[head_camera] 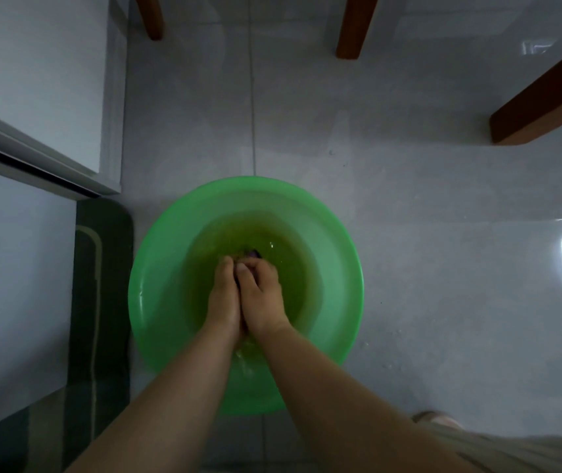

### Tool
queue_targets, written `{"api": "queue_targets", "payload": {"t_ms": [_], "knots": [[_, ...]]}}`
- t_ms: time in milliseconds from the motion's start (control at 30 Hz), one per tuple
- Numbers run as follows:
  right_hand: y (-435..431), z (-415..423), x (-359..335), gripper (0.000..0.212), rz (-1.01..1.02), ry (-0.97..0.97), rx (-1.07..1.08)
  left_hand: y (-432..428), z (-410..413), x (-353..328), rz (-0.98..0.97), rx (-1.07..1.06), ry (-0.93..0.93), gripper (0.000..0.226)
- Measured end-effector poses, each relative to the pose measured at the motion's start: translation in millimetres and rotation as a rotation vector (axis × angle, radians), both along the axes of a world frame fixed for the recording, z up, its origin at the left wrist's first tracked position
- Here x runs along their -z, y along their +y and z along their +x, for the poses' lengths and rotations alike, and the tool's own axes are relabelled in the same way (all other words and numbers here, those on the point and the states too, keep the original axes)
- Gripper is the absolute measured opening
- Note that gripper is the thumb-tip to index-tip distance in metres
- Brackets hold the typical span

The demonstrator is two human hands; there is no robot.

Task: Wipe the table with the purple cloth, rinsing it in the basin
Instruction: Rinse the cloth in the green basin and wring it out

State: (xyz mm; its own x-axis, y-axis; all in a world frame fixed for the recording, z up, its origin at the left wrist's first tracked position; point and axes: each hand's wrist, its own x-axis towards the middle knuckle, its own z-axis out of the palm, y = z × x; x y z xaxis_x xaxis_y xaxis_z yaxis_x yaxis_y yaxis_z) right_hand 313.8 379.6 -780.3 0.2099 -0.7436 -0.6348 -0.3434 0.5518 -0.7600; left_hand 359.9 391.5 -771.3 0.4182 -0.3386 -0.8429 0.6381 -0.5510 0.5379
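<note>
A round green basin (156,268) holding water stands on the grey tiled floor, directly below me. Both of my hands are inside it, pressed together over the water. My left hand (223,295) and my right hand (261,291) are closed around the purple cloth (251,254). Only a small dark purple bit of the cloth shows past my fingertips; the rest is hidden between my palms.
Brown wooden furniture legs (353,25) stand on the floor beyond the basin, with another leg (546,97) at the right. A dark green mat (100,302) lies left of the basin beside a white cabinet (33,97). My foot (433,419) is at the lower right.
</note>
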Motion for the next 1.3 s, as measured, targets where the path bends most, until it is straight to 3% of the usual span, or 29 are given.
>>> {"api": "queue_targets", "payload": {"t_ms": [167, 267, 367, 433, 533, 600, 700, 800, 900, 967, 1067, 1133, 1233, 1300], "knots": [[-11.7, -0.4, -19.6, 0.016, -0.170, -0.003, -0.047, -7.0, 0.2, -7.7, -0.058, -0.003, -0.171, 0.041], [-18.3, -0.3, -32.5, 0.024, -0.254, 0.042, -0.081, -12.1, -0.5, -14.5, -0.089, -0.018, -0.103, 0.042], [-27.8, -2.8, -42.7, 0.025, -0.284, 0.063, -0.052, -20.1, -2.0, -27.4, 0.015, 0.129, -0.325, 0.042], [-33.6, -3.7, -46.9, 0.020, -0.175, -0.017, 0.013, -23.5, 0.4, -39.0, 0.023, 0.280, -0.549, 0.042], [-31.7, -5.2, -54.4, 0.024, 0.242, -0.229, 0.129, -17.7, 6.8, -54.0, -0.005, 0.542, -0.866, 0.040], [-20.7, -12.0, -60.4, 0.026, 0.526, -0.400, 0.198, -9.4, 9.9, -60.9, -0.031, 0.665, -0.929, 0.038], [-4.3, -29.5, -71.1, 0.026, 0.847, -0.686, 0.215, 4.0, 15.4, -69.8, -0.078, 0.645, -0.755, 0.021], [0.7, -40.8, -77.1, 0.063, 0.860, -0.915, 0.050, 13.6, 18.9, -81.9, -0.170, 0.555, -0.391, 0.013], [-4.0, -40.3, -85.2, 0.078, 0.827, -1.058, -0.097, 14.0, 22.3, -99.2, -0.343, 0.586, -0.095, 0.023], [-8.0, -37.1, -93.6, 0.074, 0.801, -1.030, -0.160, 11.2, 28.0, -110.5, -0.433, 0.615, 0.043, 0.031], [-10.9, -33.3, -104.5, 0.027, 0.721, -0.963, -0.234, 5.7, 34.2, -127.2, -0.444, 0.660, 0.107, 0.019], [-11.2, -29.4, -107.1, 0.033, 0.700, -0.839, -0.287, 5.3, 36.5, -132.1, -0.418, 0.677, 0.081, 0.012], [-4.7, -20.3, -108.6, 0.029, 0.641, -0.610, -0.382, 6.2, 37.6, -130.9, -0.316, 0.739, -0.061, 0.045], [0.7, -15.2, -106.8, 0.027, 0.623, -0.439, -0.405, 6.5, 35.4, -124.2, -0.183, 0.757, -0.166, 0.052]]}}
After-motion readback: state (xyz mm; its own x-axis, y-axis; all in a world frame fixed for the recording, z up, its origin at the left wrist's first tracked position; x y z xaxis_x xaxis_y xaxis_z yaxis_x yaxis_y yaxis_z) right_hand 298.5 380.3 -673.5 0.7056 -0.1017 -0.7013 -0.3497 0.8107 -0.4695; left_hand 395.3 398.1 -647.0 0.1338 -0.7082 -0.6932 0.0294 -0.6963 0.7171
